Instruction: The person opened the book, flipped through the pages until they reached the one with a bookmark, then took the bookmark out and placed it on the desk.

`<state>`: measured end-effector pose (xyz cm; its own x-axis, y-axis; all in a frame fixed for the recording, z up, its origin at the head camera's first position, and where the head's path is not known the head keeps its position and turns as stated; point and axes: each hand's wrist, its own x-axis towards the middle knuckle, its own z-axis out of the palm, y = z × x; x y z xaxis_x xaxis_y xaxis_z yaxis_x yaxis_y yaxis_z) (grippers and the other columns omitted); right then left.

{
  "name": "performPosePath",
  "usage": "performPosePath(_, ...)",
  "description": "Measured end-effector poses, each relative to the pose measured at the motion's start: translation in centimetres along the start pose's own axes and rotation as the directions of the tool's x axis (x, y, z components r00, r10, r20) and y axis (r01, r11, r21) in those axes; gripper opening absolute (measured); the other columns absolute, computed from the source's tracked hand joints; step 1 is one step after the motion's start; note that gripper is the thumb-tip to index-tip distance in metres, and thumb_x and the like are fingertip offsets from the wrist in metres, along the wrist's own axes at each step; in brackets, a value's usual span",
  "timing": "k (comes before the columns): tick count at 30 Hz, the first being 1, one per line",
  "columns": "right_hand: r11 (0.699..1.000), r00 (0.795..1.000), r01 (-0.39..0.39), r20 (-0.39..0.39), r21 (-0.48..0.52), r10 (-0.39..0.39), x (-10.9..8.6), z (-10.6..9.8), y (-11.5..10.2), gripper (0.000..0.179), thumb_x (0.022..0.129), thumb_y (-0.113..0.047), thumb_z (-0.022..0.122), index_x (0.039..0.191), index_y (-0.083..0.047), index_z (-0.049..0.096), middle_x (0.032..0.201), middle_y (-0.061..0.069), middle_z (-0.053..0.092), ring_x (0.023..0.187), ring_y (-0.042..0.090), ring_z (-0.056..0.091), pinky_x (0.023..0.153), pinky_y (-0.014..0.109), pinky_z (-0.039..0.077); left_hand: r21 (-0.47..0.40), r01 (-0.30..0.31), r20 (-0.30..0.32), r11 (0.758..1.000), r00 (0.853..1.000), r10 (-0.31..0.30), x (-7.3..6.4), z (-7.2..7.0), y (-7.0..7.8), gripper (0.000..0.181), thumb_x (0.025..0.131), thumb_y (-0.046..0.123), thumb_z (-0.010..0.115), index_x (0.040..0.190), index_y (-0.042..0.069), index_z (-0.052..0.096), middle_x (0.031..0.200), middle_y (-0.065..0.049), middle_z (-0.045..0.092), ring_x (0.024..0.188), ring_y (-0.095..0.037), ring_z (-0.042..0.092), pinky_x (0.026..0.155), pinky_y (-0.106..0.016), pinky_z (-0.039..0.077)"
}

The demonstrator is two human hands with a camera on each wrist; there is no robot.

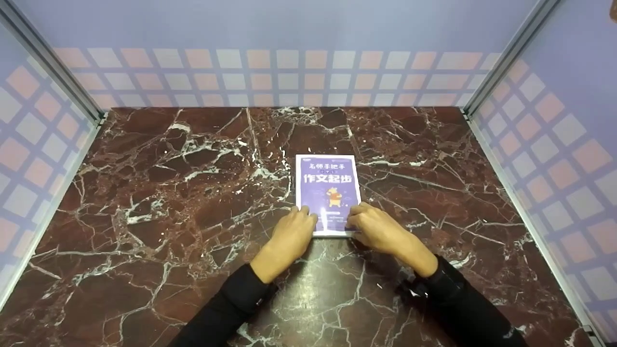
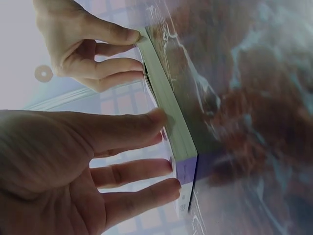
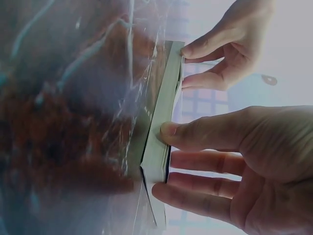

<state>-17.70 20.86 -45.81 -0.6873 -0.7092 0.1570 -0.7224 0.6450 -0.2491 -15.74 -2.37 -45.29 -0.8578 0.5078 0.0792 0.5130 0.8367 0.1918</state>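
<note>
A book (image 1: 315,193) with a purple, white-bordered cover lies face up on the marbled table, its title towards the far side. My left hand (image 1: 293,232) grips its near left corner, the thumb against the bottom page edge and fingers over the cover and the spine side. At the near right corner my right hand (image 1: 381,230) holds it the same way, thumb on the pages and fingers along the cover and side. Both wrist views show the book's page block (image 2: 168,110) low over the table, with a thin dark gap under the top cover.
The dark red marbled table (image 1: 193,202) spreads around the book on all sides. Lilac panels with pink and white squares (image 1: 288,59) stand at the back, left and right, joined by grey metal posts (image 1: 511,55).
</note>
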Motion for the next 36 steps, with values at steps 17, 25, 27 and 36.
performPosePath(17, 1.0, 1.0, -0.01, 0.018, 0.015, 0.009, 0.04, 0.1, 0.45, 0.019, 0.076, -0.003, 0.087, 0.089, -0.004, 0.074, 0.098, 0.008, 0.067, 0.092, 0.026, 0.061, 0.082, 0.04, 0.057, 0.013, 0.035, -0.014, 0.999, 0.999, -0.035, 0.43, 0.5, 0.58, 0.022, 0.078, -0.013, 0.073, 0.097, -0.003, 0.066, 0.1, -0.021, 0.062, 0.094, -0.038, 0.061, 0.064, -0.041, 0.061)
performPosePath(25, 0.998, 0.998, -0.059, 0.008, 0.033, 0.059, 0.23, 0.19, 0.65, 0.011, 0.084, -0.011, 0.084, 0.089, -0.008, 0.075, 0.1, 0.007, 0.067, 0.095, 0.025, 0.063, 0.087, 0.041, 0.058, -0.02, 0.038, 0.004, 0.999, 0.999, -0.038, 0.56, 0.3, 0.26, 0.013, 0.087, -0.007, 0.072, 0.097, -0.003, 0.065, 0.1, -0.021, 0.06, 0.097, -0.039, 0.059, 0.066, -0.041, 0.061)
performPosePath(27, 0.997, 0.997, -0.073, -0.017, 0.036, 0.074, 0.2, 0.35, 0.73, 0.011, 0.084, -0.011, 0.084, 0.09, -0.007, 0.075, 0.1, 0.007, 0.067, 0.095, 0.026, 0.063, 0.087, 0.041, 0.058, -0.04, 0.037, 0.004, 0.998, 0.999, -0.037, 0.62, 0.29, 0.15, 0.012, 0.088, -0.003, 0.073, 0.097, -0.004, 0.064, 0.1, -0.021, 0.06, 0.097, -0.04, 0.059, 0.067, -0.042, 0.061)
performPosePath(36, 0.966, 0.962, -0.237, -0.111, 0.107, 0.249, -0.02, 0.9, 0.84, 0.03, 0.081, -0.014, 0.087, 0.103, 0.002, 0.074, 0.095, 0.013, 0.064, 0.084, 0.028, 0.062, 0.076, 0.043, 0.058, -0.072, 0.057, 0.023, 0.996, 0.998, -0.056, 0.93, 0.2, -0.19, 0.023, 0.089, 0.012, 0.078, 0.099, -0.004, 0.066, 0.104, -0.022, 0.061, 0.1, -0.039, 0.057, 0.076, -0.045, 0.059)
